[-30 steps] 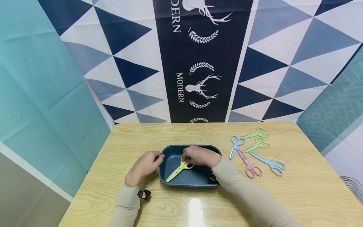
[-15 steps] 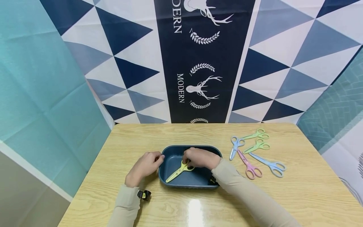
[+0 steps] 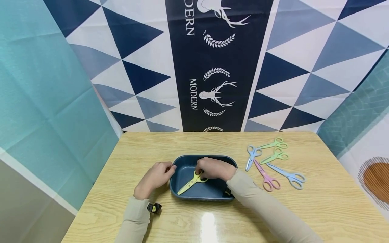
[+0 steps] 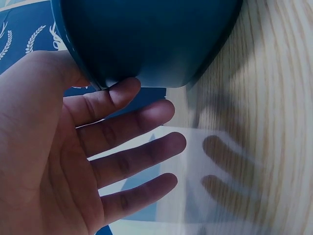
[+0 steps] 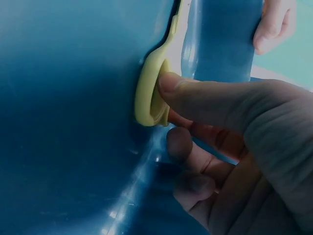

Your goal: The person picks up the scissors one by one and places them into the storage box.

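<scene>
A dark blue bin (image 3: 182, 168) stands on the table, with yellow scissors (image 3: 189, 185) lying inside it, tips toward its near left corner. My right hand (image 3: 214, 168) reaches into the bin; in the right wrist view, its thumb and a finger pinch the handle loop of the scissors (image 5: 145, 93). The left hand (image 3: 155, 179) is at the bin's left end. In the left wrist view that hand (image 4: 93, 147) holds the bin's rim between thumb and index finger, the other fingers spread outside the bin wall (image 4: 146, 39).
To the right of the bin lie two green scissors (image 3: 275, 156), two blue scissors (image 3: 294, 179) and pink scissors (image 3: 267, 177), some touching. A patterned cloth (image 3: 218, 57) hangs behind the table (image 3: 146, 145). A brown round shape (image 3: 377, 180) shows at the far right.
Both hands and the yellow scissors stay nearly where they were. The view has shifted slightly, and a brown round shape has come into sight at the right edge.
</scene>
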Demonstrator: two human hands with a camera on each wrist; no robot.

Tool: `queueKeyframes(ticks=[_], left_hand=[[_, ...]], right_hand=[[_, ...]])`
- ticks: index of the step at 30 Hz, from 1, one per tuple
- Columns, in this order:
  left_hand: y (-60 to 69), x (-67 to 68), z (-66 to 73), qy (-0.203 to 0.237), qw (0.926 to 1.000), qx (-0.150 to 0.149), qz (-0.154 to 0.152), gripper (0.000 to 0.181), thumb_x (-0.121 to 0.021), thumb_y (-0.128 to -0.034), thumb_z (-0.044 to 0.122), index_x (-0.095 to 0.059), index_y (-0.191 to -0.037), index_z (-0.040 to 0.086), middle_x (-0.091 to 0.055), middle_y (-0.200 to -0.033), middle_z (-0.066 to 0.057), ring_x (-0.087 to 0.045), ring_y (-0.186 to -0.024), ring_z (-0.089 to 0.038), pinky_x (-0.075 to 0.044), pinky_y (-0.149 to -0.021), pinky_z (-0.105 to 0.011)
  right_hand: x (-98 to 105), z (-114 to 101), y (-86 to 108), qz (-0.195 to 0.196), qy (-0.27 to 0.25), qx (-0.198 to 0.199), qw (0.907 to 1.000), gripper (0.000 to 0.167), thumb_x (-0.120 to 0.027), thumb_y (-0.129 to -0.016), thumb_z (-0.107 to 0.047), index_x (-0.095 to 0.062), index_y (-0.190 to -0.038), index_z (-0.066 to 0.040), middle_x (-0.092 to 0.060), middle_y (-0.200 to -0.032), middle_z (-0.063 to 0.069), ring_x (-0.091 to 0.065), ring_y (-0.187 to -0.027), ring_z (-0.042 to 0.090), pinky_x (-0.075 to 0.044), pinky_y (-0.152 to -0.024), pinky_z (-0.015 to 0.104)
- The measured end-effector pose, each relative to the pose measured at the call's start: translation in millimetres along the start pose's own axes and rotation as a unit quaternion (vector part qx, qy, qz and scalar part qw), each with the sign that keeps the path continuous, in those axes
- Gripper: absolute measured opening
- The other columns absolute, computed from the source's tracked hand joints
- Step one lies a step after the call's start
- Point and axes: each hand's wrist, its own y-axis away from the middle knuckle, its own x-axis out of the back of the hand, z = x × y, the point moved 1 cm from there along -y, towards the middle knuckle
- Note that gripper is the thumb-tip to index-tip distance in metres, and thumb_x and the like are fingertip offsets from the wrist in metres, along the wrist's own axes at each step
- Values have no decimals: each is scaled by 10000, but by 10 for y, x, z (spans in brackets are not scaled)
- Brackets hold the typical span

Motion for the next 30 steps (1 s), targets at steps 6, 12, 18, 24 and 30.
queueKeyframes(ticks=[6,12,18,24,30], left_hand=[[-1,-5,-8,-3,10000,11,-2,351,-546,-1073,293,-543,-737,191,-438,-619,57,-444,-535,-80,-365,-547,-230],[2,-6,-15,5,10000,18,10,349,-548,-1072,290,-545,-738,189,-444,-622,55,-449,-537,-84,-365,-548,-231],[6,-6,-10,-7,10000,40,-2,350,-543,-1075,291,-548,-740,187,-446,-619,53,-449,-530,-87,-365,-541,-232],[11,-7,23,-34,10000,39,-7,348,-542,-1075,288,-550,-743,185,-448,-621,51,-450,-535,-88,-366,-545,-232],[18,-14,41,-80,10000,59,-13,362,-537,-1075,288,-543,-728,186,-443,-611,49,-440,-524,-90,-364,-544,-235]], right_hand=[[36,-31,5,-10,-128,-94,9999,110,-786,-909,-100,-790,-1018,-116,-699,-988,23,-618,-844,77,-521,-724,206],[107,-64,32,-19,-294,-224,9993,143,-766,-930,-125,-777,-1072,-105,-707,-1041,43,-642,-897,117,-534,-744,241],[164,-70,70,95,-546,-262,9981,174,-741,-946,-117,-760,-1116,-84,-711,-1057,72,-627,-879,138,-531,-750,280],[203,-53,158,429,-698,-81,9966,232,-737,-946,-117,-740,-1169,-54,-712,-1075,87,-642,-913,186,-542,-803,330],[305,-41,256,642,-813,-134,9945,284,-734,-959,-151,-719,-1216,-33,-710,-1105,95,-659,-970,213,-548,-851,346]])
